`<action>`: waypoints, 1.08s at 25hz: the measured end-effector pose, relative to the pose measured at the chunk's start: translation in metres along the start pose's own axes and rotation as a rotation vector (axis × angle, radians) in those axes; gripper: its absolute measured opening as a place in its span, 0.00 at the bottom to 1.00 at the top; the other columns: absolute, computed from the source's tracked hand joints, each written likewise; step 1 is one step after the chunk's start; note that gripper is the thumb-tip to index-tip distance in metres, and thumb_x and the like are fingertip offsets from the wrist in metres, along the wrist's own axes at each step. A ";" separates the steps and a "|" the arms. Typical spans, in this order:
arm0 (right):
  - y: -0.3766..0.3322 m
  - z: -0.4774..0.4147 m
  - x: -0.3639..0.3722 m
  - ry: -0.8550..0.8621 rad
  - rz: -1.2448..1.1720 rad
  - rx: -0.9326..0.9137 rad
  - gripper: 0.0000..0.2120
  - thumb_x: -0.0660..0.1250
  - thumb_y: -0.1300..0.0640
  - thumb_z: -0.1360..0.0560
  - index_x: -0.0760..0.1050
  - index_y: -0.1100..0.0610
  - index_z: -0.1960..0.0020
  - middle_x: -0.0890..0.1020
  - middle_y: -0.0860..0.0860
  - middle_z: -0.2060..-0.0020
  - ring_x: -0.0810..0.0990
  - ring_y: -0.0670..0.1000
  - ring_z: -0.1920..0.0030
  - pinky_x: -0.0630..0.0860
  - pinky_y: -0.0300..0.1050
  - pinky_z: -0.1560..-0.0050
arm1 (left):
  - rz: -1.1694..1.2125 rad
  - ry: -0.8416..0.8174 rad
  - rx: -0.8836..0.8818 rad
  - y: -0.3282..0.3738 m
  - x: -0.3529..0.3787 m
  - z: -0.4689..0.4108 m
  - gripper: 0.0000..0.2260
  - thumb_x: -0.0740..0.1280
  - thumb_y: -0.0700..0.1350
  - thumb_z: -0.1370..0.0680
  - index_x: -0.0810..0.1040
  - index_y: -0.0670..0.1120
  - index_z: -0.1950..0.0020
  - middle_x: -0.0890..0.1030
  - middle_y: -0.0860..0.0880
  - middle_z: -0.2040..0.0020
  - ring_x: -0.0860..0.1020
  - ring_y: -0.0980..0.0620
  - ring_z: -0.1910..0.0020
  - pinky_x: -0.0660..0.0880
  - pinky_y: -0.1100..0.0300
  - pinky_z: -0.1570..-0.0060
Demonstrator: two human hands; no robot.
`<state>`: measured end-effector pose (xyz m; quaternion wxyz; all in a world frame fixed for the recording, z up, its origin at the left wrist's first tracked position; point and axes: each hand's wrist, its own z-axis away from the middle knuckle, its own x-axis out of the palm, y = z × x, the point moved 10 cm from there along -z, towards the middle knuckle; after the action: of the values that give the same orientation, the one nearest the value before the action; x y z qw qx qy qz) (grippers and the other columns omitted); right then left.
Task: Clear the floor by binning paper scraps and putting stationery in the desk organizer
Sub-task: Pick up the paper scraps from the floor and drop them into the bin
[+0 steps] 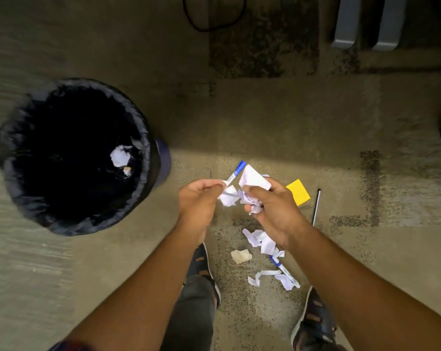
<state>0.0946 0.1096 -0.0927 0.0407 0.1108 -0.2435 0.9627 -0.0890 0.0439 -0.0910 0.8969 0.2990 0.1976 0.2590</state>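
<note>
My left hand [197, 198] pinches a white paper scrap [229, 196] between its fingers. My right hand [275, 206] is closed on a bunch of crumpled white paper [254, 179]. A blue-capped pen [235, 173] shows just above and between the hands; whether it lies on the floor or is held I cannot tell. More paper scraps [261, 240] lie on the carpet below my right hand, with a second blue pen [284, 271] among them. A black-lined bin [72, 155] stands to the left with white paper [120, 155] inside.
A yellow sticky pad [299, 191] and a thin black stick [316, 207] lie right of my hands. A beige paper scrap [241, 255] lies near my sandalled feet [313, 323]. Grey furniture legs [366, 26] and a black cable [214, 16] are at the top.
</note>
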 end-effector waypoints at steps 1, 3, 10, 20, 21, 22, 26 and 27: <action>-0.009 0.010 0.023 -0.037 -0.012 -0.001 0.08 0.70 0.71 0.24 0.80 0.61 0.49 0.83 0.58 0.56 0.81 0.53 0.64 0.76 0.42 0.71 | 0.047 0.012 0.014 0.015 -0.012 0.009 0.05 0.74 0.36 0.24 0.88 0.43 0.52 0.89 0.52 0.63 0.84 0.60 0.65 0.77 0.70 0.67; -0.026 0.029 0.067 -0.107 0.022 -0.017 0.07 0.69 0.70 0.23 0.79 0.61 0.47 0.83 0.56 0.58 0.81 0.51 0.66 0.75 0.42 0.72 | 0.119 0.046 0.031 0.042 -0.042 0.024 0.05 0.74 0.36 0.24 0.88 0.43 0.51 0.90 0.50 0.59 0.85 0.57 0.61 0.79 0.66 0.61; -0.033 0.066 0.210 -0.262 0.238 -0.045 0.03 0.69 0.64 0.21 0.78 0.61 0.47 0.81 0.59 0.62 0.76 0.52 0.72 0.74 0.44 0.71 | 0.370 0.295 -0.093 0.091 -0.167 0.041 0.02 0.72 0.38 0.22 0.85 0.40 0.51 0.88 0.36 0.53 0.88 0.38 0.54 0.87 0.52 0.58; 0.016 0.054 0.298 -0.238 0.309 0.143 0.14 0.66 0.56 0.18 0.78 0.48 0.33 0.85 0.54 0.42 0.85 0.57 0.42 0.85 0.62 0.46 | 0.497 0.295 -0.342 0.066 -0.234 0.001 0.11 0.67 0.43 0.18 0.81 0.44 0.37 0.85 0.40 0.40 0.84 0.37 0.41 0.82 0.40 0.41; 0.017 0.054 0.297 -0.222 0.298 0.153 0.15 0.66 0.55 0.18 0.76 0.48 0.31 0.83 0.53 0.40 0.82 0.56 0.38 0.84 0.64 0.44 | 0.506 0.298 -0.356 0.063 -0.236 0.001 0.12 0.66 0.44 0.17 0.80 0.46 0.35 0.83 0.43 0.38 0.81 0.39 0.39 0.80 0.41 0.41; 0.017 0.054 0.296 -0.211 0.288 0.161 0.17 0.67 0.55 0.18 0.75 0.48 0.30 0.81 0.52 0.37 0.79 0.56 0.35 0.84 0.65 0.44 | 0.515 0.301 -0.363 0.062 -0.238 0.000 0.12 0.65 0.45 0.17 0.80 0.47 0.34 0.81 0.44 0.37 0.79 0.40 0.38 0.78 0.42 0.42; 0.017 0.058 0.282 -0.195 0.246 0.169 0.18 0.68 0.55 0.19 0.75 0.50 0.30 0.79 0.53 0.34 0.77 0.57 0.32 0.85 0.63 0.47 | 0.519 0.300 -0.331 0.069 -0.237 0.006 0.06 0.64 0.47 0.15 0.80 0.49 0.43 0.82 0.46 0.40 0.80 0.42 0.40 0.77 0.45 0.41; 0.014 0.060 0.277 -0.192 0.226 0.164 0.17 0.69 0.55 0.19 0.76 0.50 0.31 0.80 0.53 0.35 0.79 0.57 0.33 0.85 0.63 0.48 | 0.509 0.313 -0.302 0.073 -0.236 0.010 0.07 0.64 0.47 0.15 0.80 0.49 0.41 0.82 0.45 0.39 0.81 0.42 0.40 0.78 0.45 0.40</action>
<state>-0.1647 0.0753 0.0164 -0.1002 0.1769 -0.1776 0.9629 -0.2955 -0.0481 0.0099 0.7965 0.1592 0.2114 0.5437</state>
